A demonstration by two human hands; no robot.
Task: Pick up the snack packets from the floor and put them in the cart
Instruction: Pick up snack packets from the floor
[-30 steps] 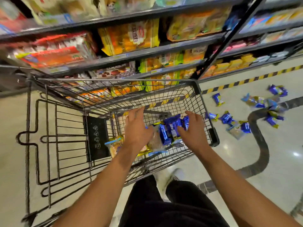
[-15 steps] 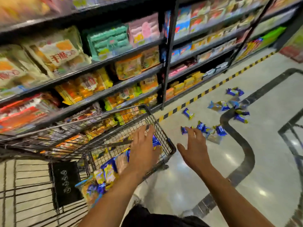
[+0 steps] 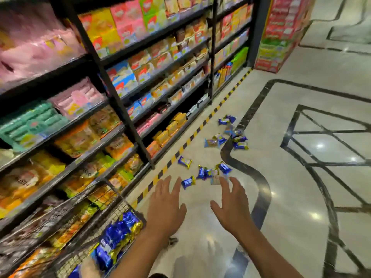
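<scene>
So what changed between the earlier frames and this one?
Both hands came out of the cart, where they had been down among the packets a second ago. The left hand and right hand now reach, fingers spread and holding nothing, toward the snack packets on the floor. The view swung right with them. The floor packets lie scattered as before; the packets in the cart stayed there.

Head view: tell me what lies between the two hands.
In the head view, only bare polished floor shows between the left hand and right hand; the nearest blue snack packet lies just beyond their fingertips.
</scene>
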